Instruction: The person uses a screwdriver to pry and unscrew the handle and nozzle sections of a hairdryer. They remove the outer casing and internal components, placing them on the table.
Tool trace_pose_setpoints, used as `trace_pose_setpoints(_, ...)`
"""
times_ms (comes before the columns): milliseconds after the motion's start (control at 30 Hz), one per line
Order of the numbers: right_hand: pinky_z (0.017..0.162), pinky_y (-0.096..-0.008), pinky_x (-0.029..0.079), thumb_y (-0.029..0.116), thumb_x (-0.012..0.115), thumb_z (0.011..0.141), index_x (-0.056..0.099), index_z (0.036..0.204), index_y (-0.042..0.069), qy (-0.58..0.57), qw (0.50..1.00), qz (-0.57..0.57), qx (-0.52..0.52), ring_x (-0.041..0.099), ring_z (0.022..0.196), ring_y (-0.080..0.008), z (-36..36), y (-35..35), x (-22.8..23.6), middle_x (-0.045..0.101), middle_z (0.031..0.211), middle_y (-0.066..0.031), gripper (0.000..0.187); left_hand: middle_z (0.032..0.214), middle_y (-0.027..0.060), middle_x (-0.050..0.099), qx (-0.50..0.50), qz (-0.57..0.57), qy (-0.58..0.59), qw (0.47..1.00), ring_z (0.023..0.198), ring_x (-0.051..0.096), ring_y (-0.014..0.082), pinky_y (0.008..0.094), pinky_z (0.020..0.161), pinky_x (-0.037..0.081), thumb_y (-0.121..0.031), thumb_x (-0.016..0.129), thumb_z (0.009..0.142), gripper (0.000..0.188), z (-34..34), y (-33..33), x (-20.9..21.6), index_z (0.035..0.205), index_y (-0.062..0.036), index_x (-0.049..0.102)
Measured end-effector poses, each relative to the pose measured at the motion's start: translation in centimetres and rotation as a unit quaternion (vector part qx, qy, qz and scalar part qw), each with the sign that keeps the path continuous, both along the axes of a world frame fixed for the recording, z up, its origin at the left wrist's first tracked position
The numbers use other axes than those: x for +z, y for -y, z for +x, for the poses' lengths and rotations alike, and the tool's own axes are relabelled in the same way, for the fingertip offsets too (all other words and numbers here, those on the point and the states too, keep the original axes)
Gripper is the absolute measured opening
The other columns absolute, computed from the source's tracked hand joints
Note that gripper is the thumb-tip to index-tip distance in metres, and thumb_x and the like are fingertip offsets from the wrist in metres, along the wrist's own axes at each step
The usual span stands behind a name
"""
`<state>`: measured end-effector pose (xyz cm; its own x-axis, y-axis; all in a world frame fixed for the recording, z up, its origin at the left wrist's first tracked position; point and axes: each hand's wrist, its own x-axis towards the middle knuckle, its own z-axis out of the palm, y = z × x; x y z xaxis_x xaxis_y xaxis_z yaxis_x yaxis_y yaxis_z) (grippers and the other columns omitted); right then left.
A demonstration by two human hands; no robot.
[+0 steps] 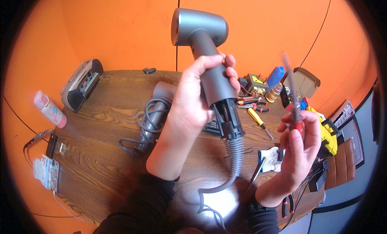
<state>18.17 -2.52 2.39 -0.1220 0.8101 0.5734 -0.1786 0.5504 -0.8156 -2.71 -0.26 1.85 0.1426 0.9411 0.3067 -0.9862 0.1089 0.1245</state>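
Note:
My left hand (188,99) is wrapped round the handle of a grey hair dryer (201,26), raised above the table with its barrel at the top. The handle's lower end is uncovered, and black inner parts (229,119) stick out below the grey sleeve. From there a ribbed cord guard (234,155) runs down into a grey cable. To the right, apart from the dryer, my right hand (300,147) grips a screwdriver (297,113) by its red handle. Its shaft points upward, and the tip is blurred.
A second grey dryer (164,90) with coiled cord lies on the wooden table (105,133). Rightward are a yellow screwdriver (258,120), pliers (258,108), tweezers (256,173), a white glove (271,159) and a cardboard box (305,81). A pink-white bottle (51,111) stands left.

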Motion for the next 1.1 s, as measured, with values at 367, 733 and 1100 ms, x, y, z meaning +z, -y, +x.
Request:
trace_pose_setpoints(367,0.047,-0.0162,0.040,-0.007,0.053,0.069,0.065,0.090,-0.006,0.134,0.983,0.059,-0.112,0.054,0.051,-0.0069,-0.1,2.3,0.5,0.063,0.066,-0.0076,0.024,0.069,0.0046,0.053,0.256,-0.025,-0.108,0.960,0.058,0.054,0.0156,0.0294,0.054,0.048,-0.015,0.059,0.078,0.016,-0.4,0.4,0.5,0.081,-0.0052,0.047)
trace_pose_setpoints(733,0.046,-0.0170,0.038,-0.004,0.058,0.070,0.066,0.090,-0.007,0.233,0.969,0.071,-0.038,0.054,0.049,-0.0080,0.2,2.1,0.6,0.064,0.066,-0.0095,0.022,0.067,0.0029,0.046,0.312,0.079,-0.170,0.931,0.052,0.045,0.0123,0.0276,0.048,0.042,-0.018,0.054,0.087,0.016,-0.4,1.4,0.9,0.093,-0.0045,0.048)
trace_pose_setpoints(1100,0.051,-0.0170,0.039,-0.003,0.058,0.074,0.065,0.091,-0.004,0.263,0.964,0.025,-0.034,0.058,0.058,-0.0067,-0.2,2.0,-0.1,0.065,0.071,-0.0073,0.018,0.070,0.0059,0.051,0.288,0.032,-0.187,0.939,0.054,0.052,0.0146,0.0286,0.050,0.046,-0.038,0.057,0.086,0.036,0.0,0.4,-0.1,0.097,-0.0072,0.043)
